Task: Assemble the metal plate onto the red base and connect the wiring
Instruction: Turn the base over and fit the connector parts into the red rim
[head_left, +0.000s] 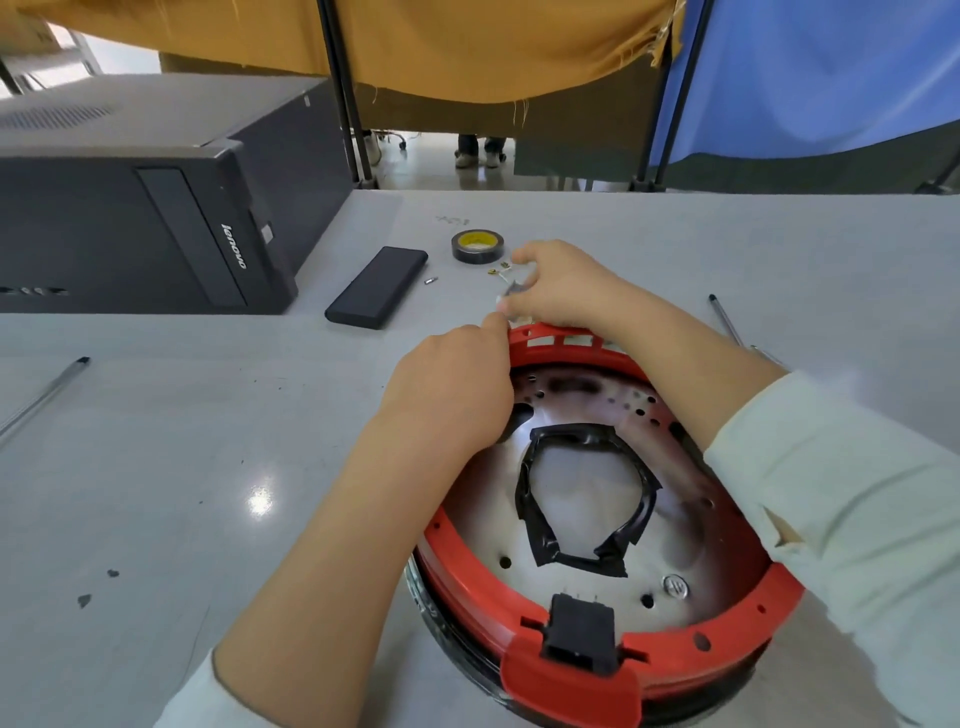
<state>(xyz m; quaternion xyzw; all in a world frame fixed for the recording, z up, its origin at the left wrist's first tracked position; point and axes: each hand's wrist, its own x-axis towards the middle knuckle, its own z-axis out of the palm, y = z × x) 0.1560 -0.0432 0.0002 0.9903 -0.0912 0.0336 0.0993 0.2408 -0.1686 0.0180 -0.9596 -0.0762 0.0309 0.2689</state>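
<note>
The round red base (727, 618) lies on the grey table in front of me. Inside it sits the shiny metal plate (478, 504), whose middle opening is edged with black tape. A black socket (579, 631) is fitted at the near rim. At the far rim my left hand (452, 389) and my right hand (566, 286) meet, both pinching a small whitish wire end (511, 293). The wire's run below my fingers is hidden.
A black computer tower (145, 208) lies at the back left. A black flat box (376, 288), a roll of black tape (477, 245) and small screws (431, 281) sit beyond the base. Thin rods lie at the left (41, 397) and right (724, 319).
</note>
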